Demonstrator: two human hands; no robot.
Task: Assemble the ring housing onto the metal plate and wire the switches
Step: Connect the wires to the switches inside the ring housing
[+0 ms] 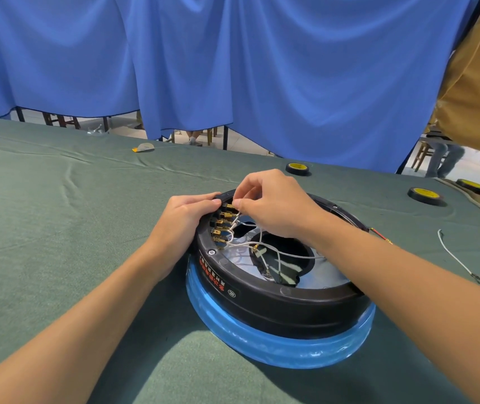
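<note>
A black ring housing (276, 304) sits on a round metal plate (329, 272) wrapped in blue film (262, 339), on the green cloth. Along the ring's inner left wall stands a row of switches with brass terminals (218, 230); several white wires (262, 246) run from them across the plate's central hole. My left hand (183, 220) grips the ring's outer left rim, fingers curled over its top edge. My right hand (270, 202) reaches over the ring and pinches a white wire's brass connector at the topmost terminal.
Three rolls of black tape with yellow cores (298, 168) (425, 195) (471, 185) lie at the back right. A loose white wire (455, 258) lies right of the housing. A small white and orange item (144, 147) sits far back. A blue curtain (233, 68) hangs behind the table.
</note>
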